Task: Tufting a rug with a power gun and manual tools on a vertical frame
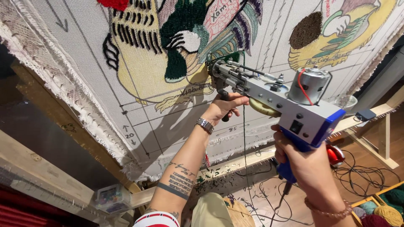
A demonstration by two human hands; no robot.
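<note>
A blue and grey tufting gun (273, 94) is pressed against the stretched cloth (176, 122), its rear grip clenched by the right hand (305, 162) and its front handle grasped by the left hand (223, 107), green yarn (244, 138) hanging below

Ahead: stretched backing cloth (176, 122) blocks the far side; the tufting gun (273, 94) presses its nose against it.
Between forearms: open gap, crossed by a hanging green yarn strand (244, 138).
Left: wooden frame beam (63, 122) with its tack strip hems the cloth edge.
Near right: cables (357, 176) and yarn balls (387, 212) clutter the floor.
</note>
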